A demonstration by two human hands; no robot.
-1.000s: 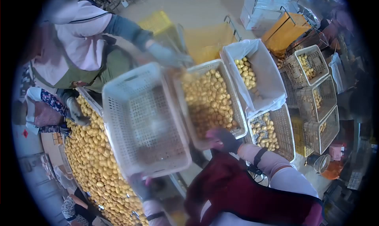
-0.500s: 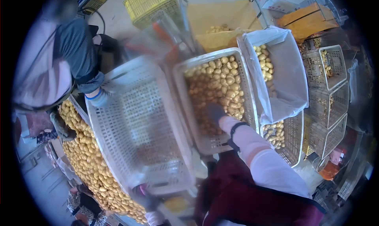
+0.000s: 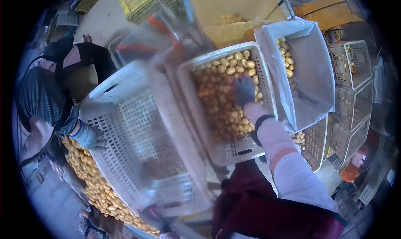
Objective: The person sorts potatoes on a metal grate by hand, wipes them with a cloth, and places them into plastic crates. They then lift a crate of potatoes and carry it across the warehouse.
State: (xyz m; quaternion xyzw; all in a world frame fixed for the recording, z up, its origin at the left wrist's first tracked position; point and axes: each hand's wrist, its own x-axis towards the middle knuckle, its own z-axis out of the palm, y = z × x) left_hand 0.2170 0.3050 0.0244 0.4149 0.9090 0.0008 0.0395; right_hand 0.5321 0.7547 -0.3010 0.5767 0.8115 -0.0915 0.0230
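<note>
My right hand (image 3: pixel 244 90), in a grey glove, reaches over a white crate (image 3: pixel 268 88) of potatoes (image 3: pixel 221 93); its fingers are spread above the potatoes and nothing shows in them. At the lower edge of a larger white crate (image 3: pixel 146 126), which holds nothing, is my left hand (image 3: pixel 153 216). It is dark and blurred, and its fingers cannot be made out. A co-worker's gloved hand (image 3: pixel 90 136) rests on the left rim of that larger crate.
A heap of potatoes (image 3: pixel 100 184) lies along the left. Beside the potato crate stands a lined crate (image 3: pixel 311 76). Stacked crates (image 3: pixel 351 97) are at the right, a yellow crate (image 3: pixel 150 3) and an orange-marked bin (image 3: pixel 146 42) at the top. A co-worker (image 3: pixel 46 93) bends at the left.
My right hand has moved up over the potatoes, and its fingers now show spread. The co-worker's hand has moved left and down along the large crate's rim. The whole view has shifted somewhat.
</note>
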